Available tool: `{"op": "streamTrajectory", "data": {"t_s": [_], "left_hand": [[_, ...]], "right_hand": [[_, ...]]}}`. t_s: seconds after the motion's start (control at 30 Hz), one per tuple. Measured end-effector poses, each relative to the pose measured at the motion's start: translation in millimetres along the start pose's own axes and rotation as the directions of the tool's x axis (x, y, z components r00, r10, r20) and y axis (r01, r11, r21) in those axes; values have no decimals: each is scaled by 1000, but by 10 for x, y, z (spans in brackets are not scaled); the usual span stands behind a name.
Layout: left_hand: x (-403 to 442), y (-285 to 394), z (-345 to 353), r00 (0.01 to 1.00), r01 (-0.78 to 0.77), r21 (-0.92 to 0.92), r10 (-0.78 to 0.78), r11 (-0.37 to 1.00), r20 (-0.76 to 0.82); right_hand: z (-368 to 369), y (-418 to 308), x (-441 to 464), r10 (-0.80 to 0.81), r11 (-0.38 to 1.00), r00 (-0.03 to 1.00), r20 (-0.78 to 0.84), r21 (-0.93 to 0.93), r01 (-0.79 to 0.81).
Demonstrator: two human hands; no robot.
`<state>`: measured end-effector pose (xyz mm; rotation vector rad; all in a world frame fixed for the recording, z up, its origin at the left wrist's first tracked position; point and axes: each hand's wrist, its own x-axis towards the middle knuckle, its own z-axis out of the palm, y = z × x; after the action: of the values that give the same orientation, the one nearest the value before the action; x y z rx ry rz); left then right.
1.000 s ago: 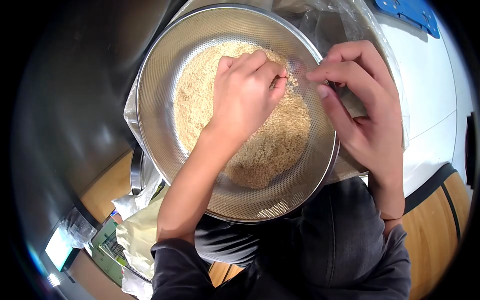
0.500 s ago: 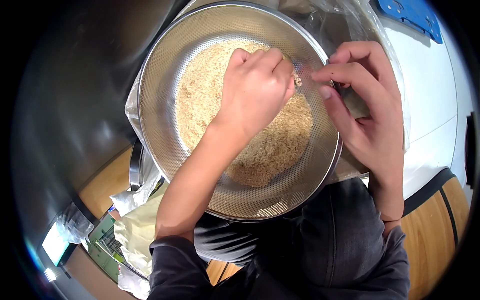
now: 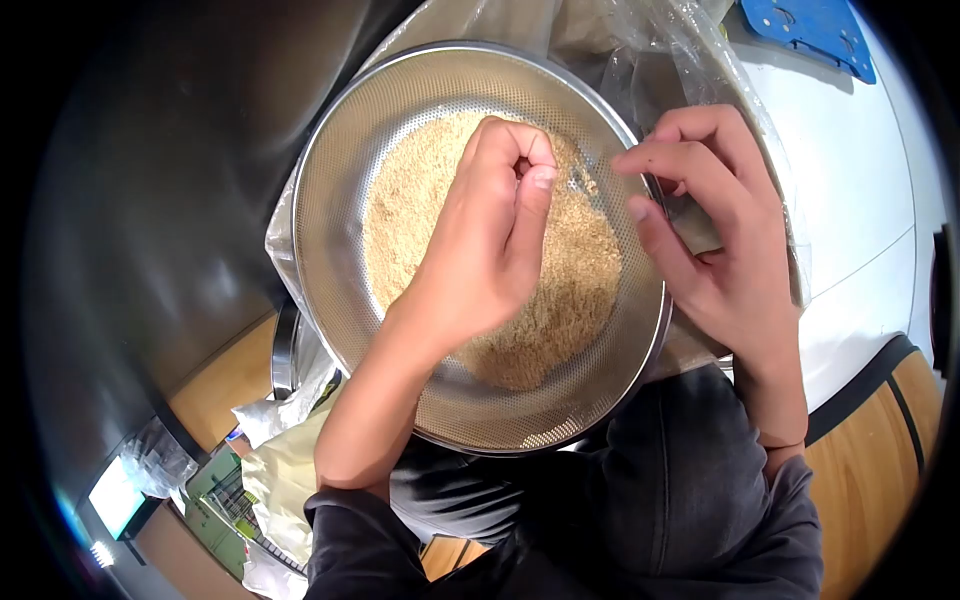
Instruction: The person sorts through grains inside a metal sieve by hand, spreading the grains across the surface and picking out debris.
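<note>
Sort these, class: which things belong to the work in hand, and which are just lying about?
Work in hand:
left hand
right hand
perforated metal bowl
tan grains inside

Apparently lying about:
blue object, upper right
pale yellow sheeting, lower left

To my left, a dark, glossy surface (image 3: 170, 190) fills much of my view, catching soft reflections. Below it I see a strip of pale wood (image 3: 222, 395), then a glowing bluish-white screen (image 3: 118, 497) and a small bright light (image 3: 101, 554) near it. On my right spreads a white surface (image 3: 855, 180) with thin seams, meeting wood-grained planks (image 3: 865, 490) edged by a black band (image 3: 860, 393).
</note>
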<state>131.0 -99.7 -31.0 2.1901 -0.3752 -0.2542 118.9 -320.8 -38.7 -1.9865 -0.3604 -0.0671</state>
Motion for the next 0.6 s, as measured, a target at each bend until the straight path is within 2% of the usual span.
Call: {"op": "streamTrajectory", "data": {"t_s": [0.03, 0.07, 0.1, 0.17, 0.2, 0.23, 0.3, 0.37, 0.53, 0.57, 0.6], "left_hand": [[5, 72, -17, 991, 136, -237, -129, 962, 45], [49, 72, 5, 999, 32, -298, -32, 954, 6], [101, 125, 11, 1000, 26, -296, -26, 955, 6], [248, 292, -6, 994, -91, -116, 84, 989, -68], [323, 311, -7, 994, -98, -117, 91, 988, -67], [426, 319, 12, 975, -197, 72, 203, 978, -94], [488, 333, 62, 945, -279, 256, 312, 925, -97], [488, 340, 110, 963, -170, 235, 212, 957, -168], [384, 200, 81, 958, -137, 237, 189, 962, -215], [358, 171, 80, 947, -142, 202, 192, 969, -256], [320, 164, 82, 948, -130, 203, 182, 970, -261]], "right_hand": [[-10, 3, 5, -4, 1000, 1000, -7, -2, 4], [-15, 5, 7, 6, 1000, 1000, -13, 30, -6], [-20, 6, 8, 17, 998, 1000, -17, 62, -16], [-32, -24, 2, 39, 996, 998, -41, 77, -36], [-33, -32, 0, 66, 994, 996, -59, 95, -60], [-31, -11, -10, 69, 994, 995, -69, 86, -63], [3, 39, -46, 154, 966, 970, -189, 233, -108], [-58, 14, -52, 190, 961, 967, -172, 236, -147], [-66, -47, -32, 281, 926, 943, -180, 311, -217], [-60, -11, -34, 281, 924, 944, -171, 313, -218], [-57, 54, -43, 203, 955, 962, -181, 255, -153]]}}
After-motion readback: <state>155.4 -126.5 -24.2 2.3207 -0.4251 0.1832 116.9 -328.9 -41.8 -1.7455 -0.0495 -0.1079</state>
